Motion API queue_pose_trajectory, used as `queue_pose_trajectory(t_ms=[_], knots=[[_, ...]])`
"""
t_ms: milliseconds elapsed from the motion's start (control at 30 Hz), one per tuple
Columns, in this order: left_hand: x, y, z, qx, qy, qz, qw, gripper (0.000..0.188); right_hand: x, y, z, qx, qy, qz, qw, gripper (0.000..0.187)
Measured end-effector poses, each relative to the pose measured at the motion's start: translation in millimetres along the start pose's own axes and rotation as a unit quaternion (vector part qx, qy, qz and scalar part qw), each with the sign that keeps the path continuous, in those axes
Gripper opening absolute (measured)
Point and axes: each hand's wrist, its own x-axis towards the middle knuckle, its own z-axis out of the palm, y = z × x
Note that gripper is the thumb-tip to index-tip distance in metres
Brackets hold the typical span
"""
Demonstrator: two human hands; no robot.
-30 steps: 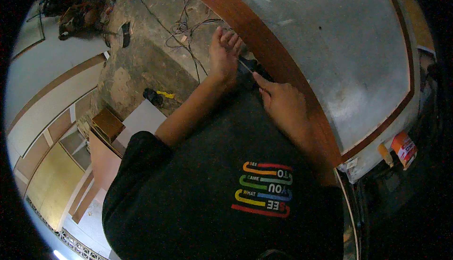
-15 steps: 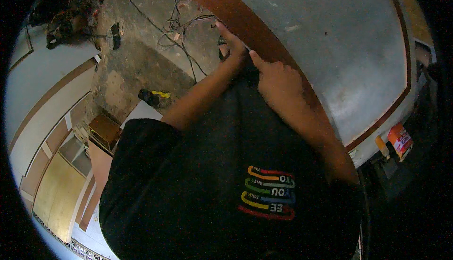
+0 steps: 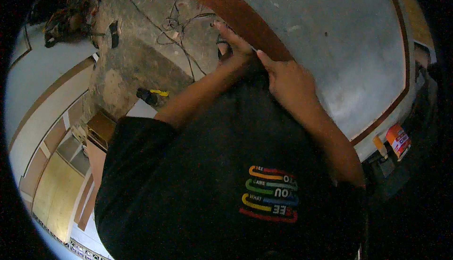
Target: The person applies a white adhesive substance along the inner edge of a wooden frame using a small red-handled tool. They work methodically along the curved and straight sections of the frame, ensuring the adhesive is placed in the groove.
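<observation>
My left hand (image 3: pixel 236 43) now sits farther along the brown wooden edge (image 3: pixel 245 24) than before, and my right hand (image 3: pixel 288 78) closes in beside it.

Left hand (image 3: pixel 234 43) — fingers extended, palm down; right hand (image 3: pixel 288 78) just beside it — fingers curled, forearm bare.

The panel (image 3: pixel 330 47) at far right is dull grey with pale scuffs, and its border strip (image 3: pixel 231 12) is reddish brown. The near shirt (image 3: pixel 212 189) is black, with a print of curved stripes in yellow, red, green, blue and orange. The floor (image 3: pixel 141 47) at far left is mottled grey-brown, crossed by dark cables (image 3: pixel 181 29). A tool (image 3: pixel 151 96) there is black and yellow. At right, a small box (image 3: pixel 398 139) is orange-red and white. The wall panels (image 3: pixel 56 194) at near left are pale yellow and cream with brown trim.
</observation>
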Motion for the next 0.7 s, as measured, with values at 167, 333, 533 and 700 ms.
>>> queue_pose_trajectory(t_ms=[167, 333, 533, 700], knots=[[-5, -3, -7, 0.014, -0.011, -0.011, 1.000, 0.093, -18, 2, 7, -0.038, -0.021, 0.008, 0.999, 0.050], [2, -21, -22, -0.027, -0.001, -0.056, 0.998, 0.091, -6, 1, 20, -0.033, 0.002, 0.017, 0.999, 0.049], [-10, -23, -21, 0.027, -0.049, 0.000, 0.998, 0.086, -23, 7, 18, 0.004, -0.030, 0.017, 0.999, 0.049], [-17, -39, -24, -0.053, 0.000, -0.011, 0.999, 0.084, -25, 8, 15, -0.009, -0.022, 0.029, 0.999, 0.050]])
